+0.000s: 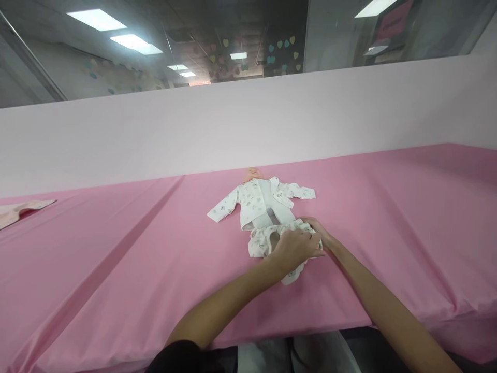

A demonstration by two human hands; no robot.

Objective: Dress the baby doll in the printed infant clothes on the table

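Note:
A baby doll (253, 174) lies on its back on the pink table cover (116, 269), head pointing away from me. It wears a white printed jacket (254, 199), open at the front, sleeves spread out. White printed trousers (262, 242) are bunched around its legs. My left hand (295, 248) is closed on the trousers' fabric over the doll's right-side leg. My right hand (316, 228) grips the same bunch of fabric from the far side, partly hidden behind my left hand.
A pale pink garment (19, 210) lies at the far left edge of the table. A low white partition wall (248, 124) runs behind the table. The table's front edge is just below my forearms.

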